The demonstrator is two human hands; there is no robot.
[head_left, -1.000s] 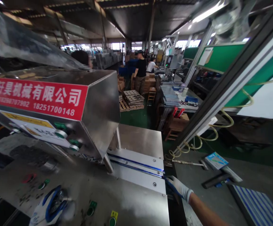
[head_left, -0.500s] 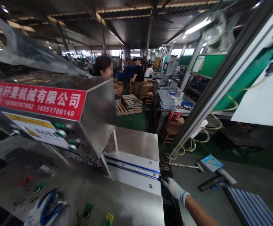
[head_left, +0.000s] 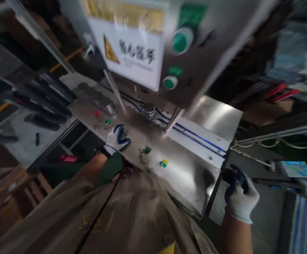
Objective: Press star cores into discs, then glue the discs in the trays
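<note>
Both hands wear white gloves with dark blue palms. My left hand point(head_left: 116, 140) rests on the steel machine table point(head_left: 153, 135), its thumb and fingers curved around a cluster of small grey metal parts point(head_left: 123, 134). Whether a small dish holds these parts is too blurred to tell. Off the right end of the white guide rail point(head_left: 193, 135), which has blue-lined grooves, my right hand point(head_left: 240, 194) hangs with its fingers bent and apart, and nothing shows in it. Under the machine head, a round cluster of metal parts point(head_left: 148, 107) sits by the rail.
Above the table stands the steel machine housing point(head_left: 206, 67) with a warning label point(head_left: 134, 53) and green buttons point(head_left: 181, 41). Small push buttons point(head_left: 164, 164) dot the table front. At right are a hammer point(head_left: 271, 165), a blue box point(head_left: 297, 169) and blue-striped pieces point(head_left: 305, 225).
My view has swung down and to the left. My right hand, earlier at the rail's end, is now apart from it with its fingers spread. My left hand stays at the metal parts.
</note>
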